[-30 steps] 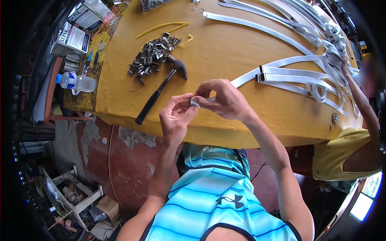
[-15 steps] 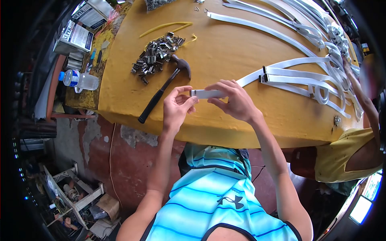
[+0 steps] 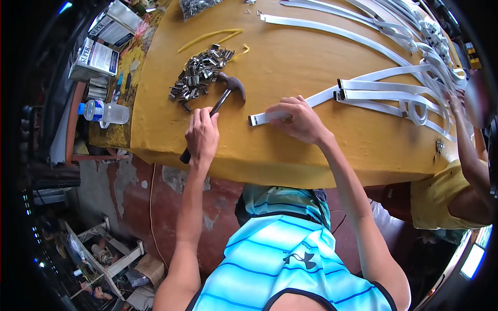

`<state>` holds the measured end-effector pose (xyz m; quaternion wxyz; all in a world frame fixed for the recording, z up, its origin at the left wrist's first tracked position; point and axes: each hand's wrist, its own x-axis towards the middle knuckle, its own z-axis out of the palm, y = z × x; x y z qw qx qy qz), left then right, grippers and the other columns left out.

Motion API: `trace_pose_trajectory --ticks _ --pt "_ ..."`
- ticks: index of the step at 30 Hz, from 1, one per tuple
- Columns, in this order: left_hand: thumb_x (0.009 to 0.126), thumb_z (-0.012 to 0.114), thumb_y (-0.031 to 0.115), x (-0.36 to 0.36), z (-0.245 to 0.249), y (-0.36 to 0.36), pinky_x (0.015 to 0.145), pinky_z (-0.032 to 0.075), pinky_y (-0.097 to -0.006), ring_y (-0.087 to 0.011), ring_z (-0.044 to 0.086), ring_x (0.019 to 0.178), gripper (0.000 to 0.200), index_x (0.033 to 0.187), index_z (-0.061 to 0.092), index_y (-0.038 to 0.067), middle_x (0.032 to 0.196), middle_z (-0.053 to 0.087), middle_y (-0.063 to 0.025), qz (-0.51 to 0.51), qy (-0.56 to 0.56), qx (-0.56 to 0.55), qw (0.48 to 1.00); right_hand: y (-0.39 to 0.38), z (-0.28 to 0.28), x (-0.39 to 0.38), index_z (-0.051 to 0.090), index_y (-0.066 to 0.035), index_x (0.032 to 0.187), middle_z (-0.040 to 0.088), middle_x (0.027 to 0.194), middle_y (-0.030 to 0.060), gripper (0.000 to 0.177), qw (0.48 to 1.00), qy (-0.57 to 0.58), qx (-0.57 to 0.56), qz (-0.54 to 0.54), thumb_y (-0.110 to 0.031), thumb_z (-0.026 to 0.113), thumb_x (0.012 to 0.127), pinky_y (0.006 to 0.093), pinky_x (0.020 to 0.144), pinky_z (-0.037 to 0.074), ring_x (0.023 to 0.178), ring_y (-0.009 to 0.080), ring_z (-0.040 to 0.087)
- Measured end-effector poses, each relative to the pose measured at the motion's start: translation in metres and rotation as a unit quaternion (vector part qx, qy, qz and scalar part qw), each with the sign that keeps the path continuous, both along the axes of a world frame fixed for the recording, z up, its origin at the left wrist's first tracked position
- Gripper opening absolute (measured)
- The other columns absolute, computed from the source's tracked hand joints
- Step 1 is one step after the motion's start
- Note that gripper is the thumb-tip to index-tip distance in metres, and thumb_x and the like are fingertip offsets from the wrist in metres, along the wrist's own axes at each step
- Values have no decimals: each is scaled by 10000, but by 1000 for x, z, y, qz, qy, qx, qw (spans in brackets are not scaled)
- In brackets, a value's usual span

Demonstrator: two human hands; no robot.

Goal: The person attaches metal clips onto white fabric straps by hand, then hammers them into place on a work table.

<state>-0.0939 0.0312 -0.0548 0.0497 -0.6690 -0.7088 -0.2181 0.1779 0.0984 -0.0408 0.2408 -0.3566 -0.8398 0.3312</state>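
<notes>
My left hand (image 3: 202, 136) is wrapped round the black handle of a claw hammer (image 3: 234, 87), whose head rests on the yellow tabletop near a pile of metal clips (image 3: 199, 76). A white strap (image 3: 264, 117) runs under my right hand (image 3: 301, 122), and a dark metal clip (image 3: 252, 121) caps its near end. My right fingers are bent over the strap against the table; their tips are partly hidden. Further right lie several more white straps (image 3: 373, 95) with dark clips at their ends.
Left of the yellow table (image 3: 290, 160) are a water bottle (image 3: 111, 112) and metal tins (image 3: 96, 58). A yellow strip (image 3: 207, 35) lies beyond the clips, near a bag of metal pieces (image 3: 199, 6). At the right, a co-worker in a yellow shirt (image 3: 441, 199) handles straps.
My left hand has let go of the strap's clipped end and moved left onto the hammer handle. The strap end has come down to the table, with my right hand still on it.
</notes>
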Motion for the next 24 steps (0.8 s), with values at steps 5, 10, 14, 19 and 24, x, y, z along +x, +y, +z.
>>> trace_pose_trajectory --ticks 5,10,14,19,24 --pt "978 560 106 14 47 -31 639 500 -471 -379 640 735 212 1181 570 47 897 663 -150 -67 -180 -83 978 4 -3 2 710 -122 1084 659 939 49 232 1000 3 3 16 -144 718 853 396 932 409 970 255 602" --pt "965 538 29 31 84 -64 616 488 -467 -381 628 688 398 1358 549 89 835 644 -160 -169 -200 -53 964 3 -2 0 710 -84 1061 667 951 77 227 1000 -4 2 9 -158 690 847 393 929 398 997 263 607" --pt "915 574 -9 29 55 -68 559 469 -459 -346 593 595 573 1450 498 180 726 552 -156 -179 -110 -69 975 3 1 0 707 -75 1070 669 961 79 246 1000 -6 -20 10 -166 690 842 394 932 397 1004 266 609" --pt "921 575 0 29 53 -70 552 464 -458 -352 563 567 575 1458 490 187 706 534 -152 -159 -104 -73 979 4 -4 3 697 -89 1091 652 936 81 244 1000 -11 -9 20 -166 700 860 403 934 406 968 281 597" --pt "923 578 0 32 39 -67 599 472 -465 -357 585 621 570 1452 500 197 744 574 -158 -137 -123 -79 980 5 -7 0 702 -97 1087 657 944 74 249 1000 14 11 16 -147 711 844 399 922 411 961 275 602"
